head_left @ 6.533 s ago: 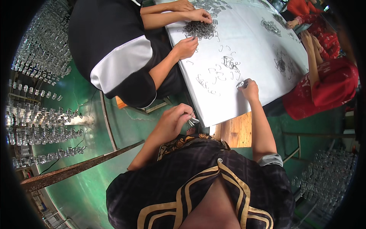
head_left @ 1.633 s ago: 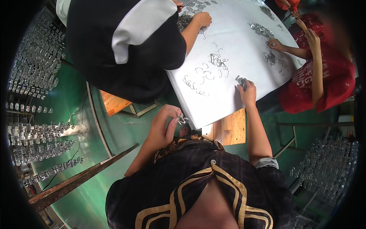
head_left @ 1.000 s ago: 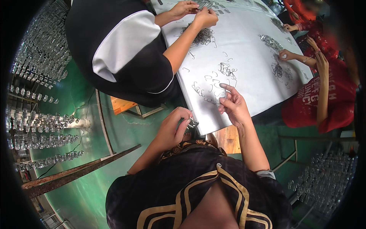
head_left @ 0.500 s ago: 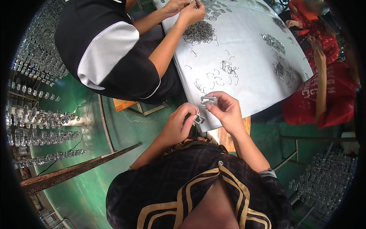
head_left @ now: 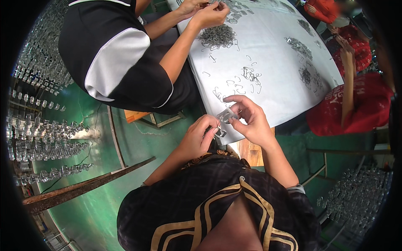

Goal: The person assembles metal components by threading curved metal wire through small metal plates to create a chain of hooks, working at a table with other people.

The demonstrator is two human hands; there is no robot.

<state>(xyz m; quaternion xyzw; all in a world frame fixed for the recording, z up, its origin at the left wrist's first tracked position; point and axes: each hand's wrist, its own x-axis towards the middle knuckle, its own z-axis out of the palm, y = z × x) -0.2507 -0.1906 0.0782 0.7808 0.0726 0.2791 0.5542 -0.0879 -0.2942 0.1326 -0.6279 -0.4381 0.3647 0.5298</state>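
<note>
My left hand (head_left: 197,134) pinches a small metal buckle (head_left: 220,132) that juts out past the thumb; how many pieces are in its fingers is hidden. My right hand (head_left: 255,123) holds a flat, slotted metal buckle (head_left: 227,115) between thumb and fingers, its index finger lifted away. The two hands are close together over the near corner of a white-covered table (head_left: 276,102), and the right buckle reaches the left fingertips. Just beyond them lie scattered wire hooks (head_left: 239,89) and a small heap of wire pieces (head_left: 251,74).
At left, a co-worker in a black and white shirt (head_left: 119,62) works beside a larger heap of wire hooks (head_left: 217,37). Co-workers in red (head_left: 351,104) sit along the right. Racks of hanging metal parts (head_left: 50,129) stand left, with a rusty bar (head_left: 88,185) below. A wooden stool (head_left: 136,115) stands at left.
The buckle in my right hand has come down and tilted toward my left fingers. My right index finger has lifted off it. My left hand has barely moved.
</note>
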